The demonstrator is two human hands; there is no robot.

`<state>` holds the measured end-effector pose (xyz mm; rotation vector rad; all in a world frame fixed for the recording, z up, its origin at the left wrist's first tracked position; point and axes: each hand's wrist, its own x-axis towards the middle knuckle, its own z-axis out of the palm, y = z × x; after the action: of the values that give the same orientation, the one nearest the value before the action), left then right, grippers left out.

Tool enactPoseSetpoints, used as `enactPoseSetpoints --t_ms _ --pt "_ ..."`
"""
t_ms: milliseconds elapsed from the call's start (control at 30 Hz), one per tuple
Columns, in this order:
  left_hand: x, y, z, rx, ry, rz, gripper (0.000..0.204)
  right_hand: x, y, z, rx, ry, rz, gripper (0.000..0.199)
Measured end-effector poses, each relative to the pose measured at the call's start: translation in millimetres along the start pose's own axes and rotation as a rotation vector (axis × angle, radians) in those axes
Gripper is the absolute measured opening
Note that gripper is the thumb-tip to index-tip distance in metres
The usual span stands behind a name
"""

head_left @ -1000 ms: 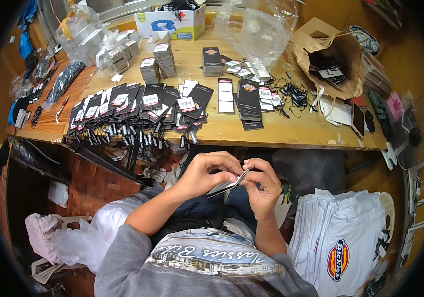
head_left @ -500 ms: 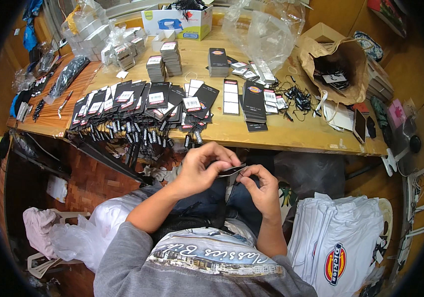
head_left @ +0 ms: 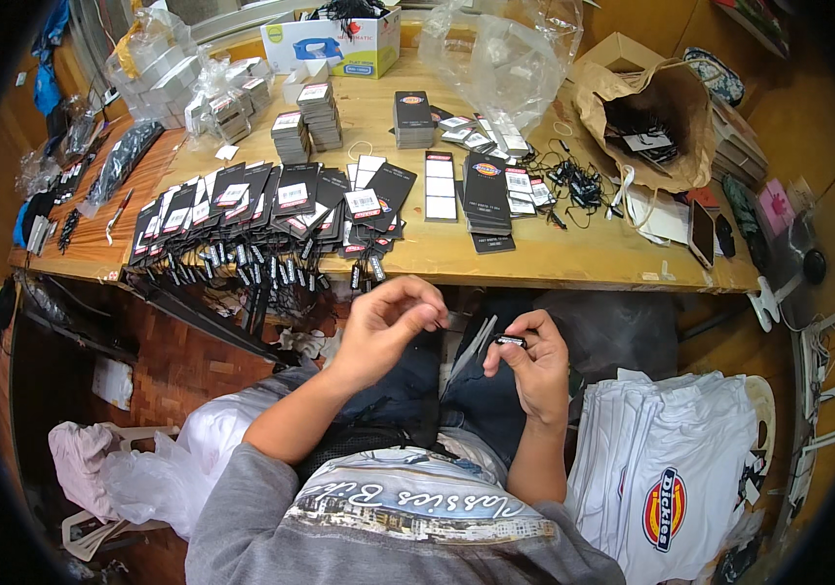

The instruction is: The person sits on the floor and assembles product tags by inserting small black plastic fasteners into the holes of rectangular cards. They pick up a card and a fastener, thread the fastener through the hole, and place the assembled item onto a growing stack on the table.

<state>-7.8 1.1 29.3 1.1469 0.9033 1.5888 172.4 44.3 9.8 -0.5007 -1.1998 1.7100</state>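
Observation:
My left hand (head_left: pixel 386 330) is closed in a pinch in front of the table edge; whatever its fingertips hold is too thin to make out. Across from it, my right hand (head_left: pixel 536 366) pinches a small black string seal (head_left: pixel 510 340) with pale marking. Between the two hands, thin hang tags (head_left: pixel 470 349) show almost edge-on, tilted over my lap. The string that may join them to the seal is too fine to follow. Beyond my left hand, many black hang tags (head_left: pixel 271 200) lie overlapped, their seals (head_left: pixel 271 265) dangling over the table's front edge.
A fanned stack of black tags (head_left: pixel 486 195) lies beside a white label strip (head_left: pixel 440 185). Loose black strings (head_left: pixel 573 185) and a paper bag (head_left: pixel 646 122) are to the right. Tag stacks (head_left: pixel 320 117) stand farther back. Folded white shirts (head_left: pixel 666 458) sit at my right.
My hands have moved apart from the tag they held together. The tags now hang tilted between them, and the black seal shows in my right fingers. The view has shifted slightly.

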Motion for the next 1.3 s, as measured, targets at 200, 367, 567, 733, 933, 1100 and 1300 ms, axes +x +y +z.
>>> enactPoseSetpoints --t_ms 200,367,567,733,933,1100,1300 --pt "-4 -5 19 0.142 -0.082 -0.023 0.009 -1 6 6 -0.031 0.079 -0.138 0.023" --pt "-8 -6 24 0.080 -0.090 -0.077 0.017 -3 3 19 -0.165 0.173 -0.208 0.020" --pt "-9 -7 24 0.086 -0.085 -0.090 0.020 -4 2 21 -0.139 0.157 -0.145 0.014" --pt "-9 -7 25 0.114 -0.081 -0.086 0.020 -2 4 21 -0.103 0.179 -0.129 0.016" --pt "-9 -6 27 0.143 -0.077 -0.053 0.019 -1 3 20 -0.077 0.168 -0.088 0.017" --pt "-8 -3 24 0.194 -0.110 -0.123 0.020 0 3 18 -0.095 0.154 -0.070 0.018" --pt "-8 -1 23 0.259 -0.123 -0.160 0.020 2 6 16 0.010 0.118 0.010 0.018"
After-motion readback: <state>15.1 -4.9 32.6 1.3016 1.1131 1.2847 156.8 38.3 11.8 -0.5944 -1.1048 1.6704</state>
